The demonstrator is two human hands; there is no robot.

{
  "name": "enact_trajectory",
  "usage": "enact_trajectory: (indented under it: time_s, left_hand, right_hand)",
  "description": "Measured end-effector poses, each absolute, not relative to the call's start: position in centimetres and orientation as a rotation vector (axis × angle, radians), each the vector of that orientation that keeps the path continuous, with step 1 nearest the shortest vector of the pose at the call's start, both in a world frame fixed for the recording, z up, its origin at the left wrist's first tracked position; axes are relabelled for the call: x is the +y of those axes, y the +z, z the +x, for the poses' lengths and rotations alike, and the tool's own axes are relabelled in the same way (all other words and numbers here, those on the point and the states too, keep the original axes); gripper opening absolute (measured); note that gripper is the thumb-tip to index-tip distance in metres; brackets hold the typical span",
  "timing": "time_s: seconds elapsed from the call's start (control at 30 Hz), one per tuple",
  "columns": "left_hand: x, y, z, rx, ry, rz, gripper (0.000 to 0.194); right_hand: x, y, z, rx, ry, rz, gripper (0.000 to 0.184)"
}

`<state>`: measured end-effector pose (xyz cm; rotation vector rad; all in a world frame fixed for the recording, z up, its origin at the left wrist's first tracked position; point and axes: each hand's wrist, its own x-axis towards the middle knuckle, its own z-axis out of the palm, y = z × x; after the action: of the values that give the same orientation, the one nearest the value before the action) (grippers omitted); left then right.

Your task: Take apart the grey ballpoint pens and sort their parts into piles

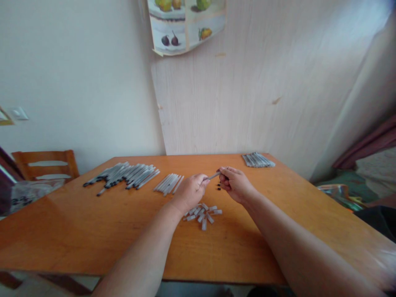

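Note:
Between my two hands a slim grey pen (213, 176) is held nearly level above the table. My left hand (192, 189) is closed around its left end. At the other end, the fingers of my right hand (234, 183) pinch the pen near its dark tip. Small black pieces (219, 186) lie on the table beside my right fingers. Below my left hand is a loose pile of clear pen caps (204, 214). To the left lies a group of pale, slender tubes (168, 183), partly hidden by my left hand.
A large heap of pens with black ends (123, 175) covers the table's left part. At the back right sits a neat bundle of pens (258, 160). A wooden chair (46, 163) with a plastic bag (37, 192) stands left of the wooden table (123, 235). The wall is behind.

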<state>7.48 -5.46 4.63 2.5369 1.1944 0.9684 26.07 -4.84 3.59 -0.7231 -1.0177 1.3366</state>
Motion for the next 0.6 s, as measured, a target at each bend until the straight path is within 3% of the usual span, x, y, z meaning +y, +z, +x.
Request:
enact_trajectory:
  time_s: [0.6]
  left_hand:
    - [-5.17, 4.24, 7.25, 1.055, 0.962, 2.204, 0.036]
  right_hand:
    - [-5.08, 3.65, 25.85, -1.026, 1.329, -0.757, 0.028]
